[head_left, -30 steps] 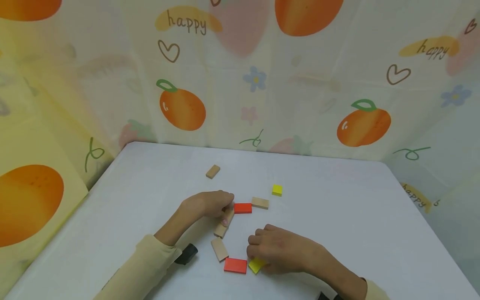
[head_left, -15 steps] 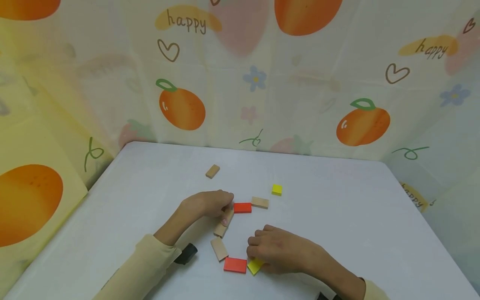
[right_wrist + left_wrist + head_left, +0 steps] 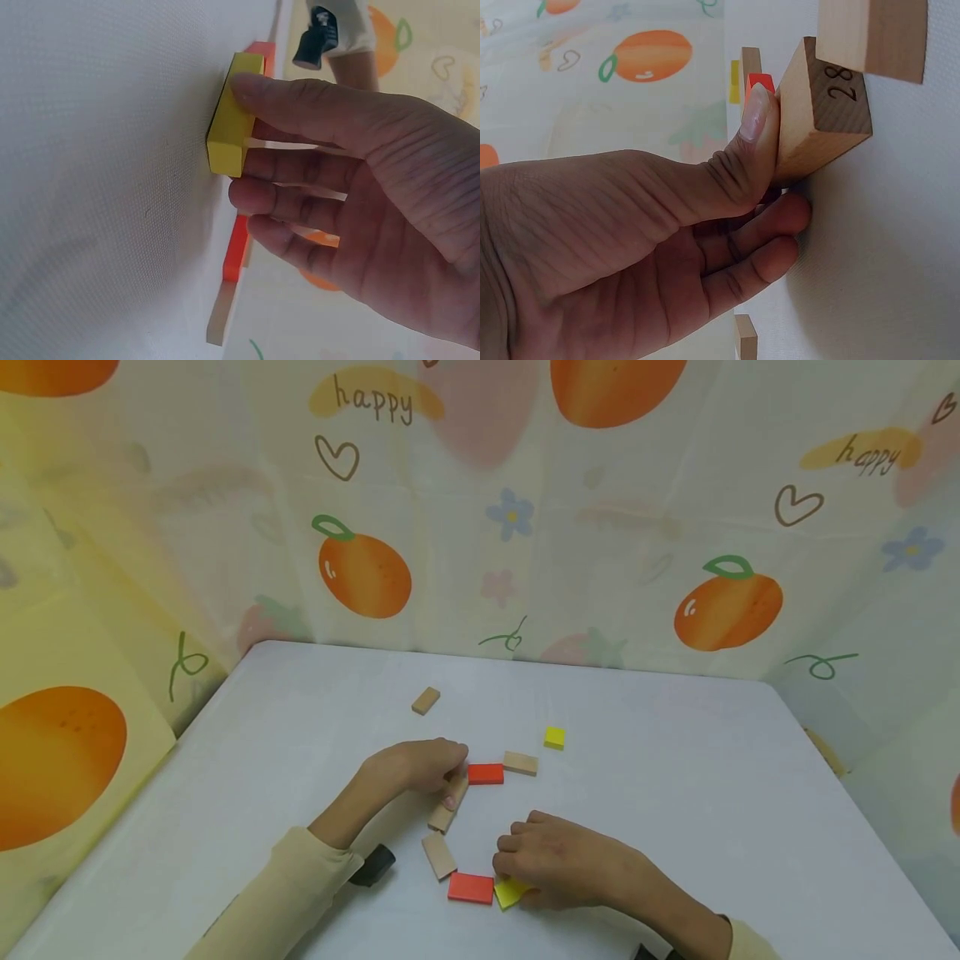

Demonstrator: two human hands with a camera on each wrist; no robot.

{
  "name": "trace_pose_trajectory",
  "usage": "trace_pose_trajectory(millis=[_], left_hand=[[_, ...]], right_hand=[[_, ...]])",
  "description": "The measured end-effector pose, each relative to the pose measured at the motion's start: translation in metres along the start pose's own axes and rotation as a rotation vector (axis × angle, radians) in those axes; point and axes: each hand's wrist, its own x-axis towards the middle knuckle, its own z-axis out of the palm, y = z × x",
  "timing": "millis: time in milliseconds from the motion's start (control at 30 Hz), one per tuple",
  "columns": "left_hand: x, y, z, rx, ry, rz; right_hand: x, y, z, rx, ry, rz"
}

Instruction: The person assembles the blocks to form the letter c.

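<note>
My left hand point(image 3: 416, 766) holds a plain wooden block point(image 3: 440, 821), its thumb against one side; the left wrist view shows "28" on the end of this wooden block point(image 3: 840, 101). Nearer me, my right hand point(image 3: 562, 860) pinches a yellow block point(image 3: 510, 893) between thumb and fingers. That yellow block's corner is right at the end of a red block point(image 3: 471, 888). Another wooden block point(image 3: 438, 857) slants between this red block and the one in my left hand. Beyond my left fingers sit a second red block point(image 3: 486, 774) and a wooden block point(image 3: 521, 764), end to end.
A small yellow block point(image 3: 555, 738) and a lone wooden block point(image 3: 426, 700) lie farther back on the white tabletop point(image 3: 675, 760). Printed cloth point(image 3: 450, 552) hangs behind the table's far edge. A black wrist device point(image 3: 372, 866) sits beneath the left sleeve.
The yellow block in my right hand has shifted slightly left and turned a little, closing the gap to the near red block. My left hand keeps its place.
</note>
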Motion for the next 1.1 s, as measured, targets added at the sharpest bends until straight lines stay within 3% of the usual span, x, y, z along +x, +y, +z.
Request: trace_pose_trajectory(millis=[267,733,1100], left_hand=[[-0.0009,0.0009,-0.0006,0.011,0.005,0.011],[-0.0027,0.0029,-0.0031,-0.005,-0.005,-0.003],[-0.0019,0.0006,-0.0023,-0.022,-0.003,0.012]], right_hand=[[0.0014,0.0009,-0.0012,0.074,-0.057,0.032],[-0.0016,0.0021,-0.0018,0.047,-0.001,0.009],[0.0,0.0019,-0.0004,0.057,-0.023,0.019]])
